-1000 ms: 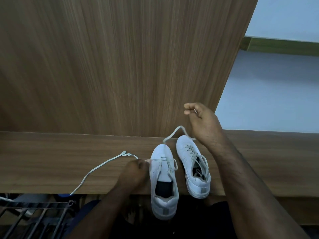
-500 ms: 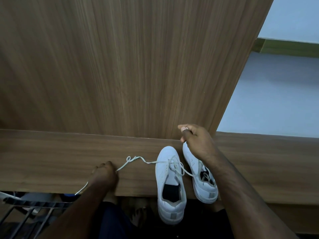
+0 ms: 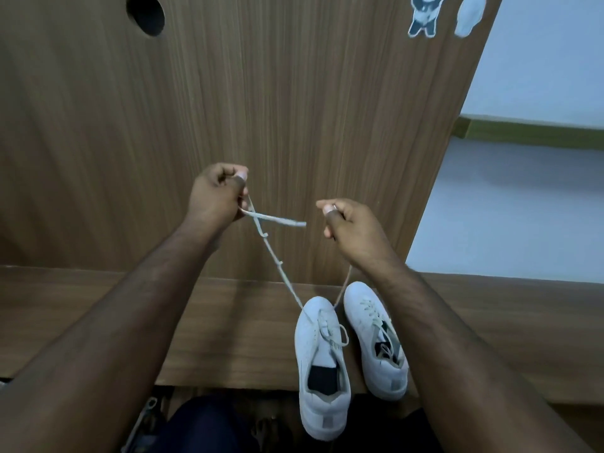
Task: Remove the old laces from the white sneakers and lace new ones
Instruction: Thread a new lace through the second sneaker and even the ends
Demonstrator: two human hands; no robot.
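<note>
Two white sneakers stand side by side on a wooden ledge, toes toward the panel. The left sneaker (image 3: 322,364) overhangs the front edge; its pale lace (image 3: 277,259) runs up from the toe eyelets in two strands. My left hand (image 3: 217,197) grips one strand high above the ledge, with a short end sticking out to the right. My right hand (image 3: 351,228) pinches the other strand, which drops down to the same shoe. The right sneaker (image 3: 376,341) is still laced and partly hidden by my right forearm.
A tall wooden panel (image 3: 261,109) rises behind the ledge (image 3: 98,322), with a round hole (image 3: 145,14) at top left and stickers (image 3: 425,14) at top right. A pale wall lies to the right. My knees and a metal rack (image 3: 143,420) show below the ledge.
Both hands have risen from ledge level to well above the shoes, pulling the left sneaker's lace up taut. The loose lace that lay on the ledge to the left is now lifted.
</note>
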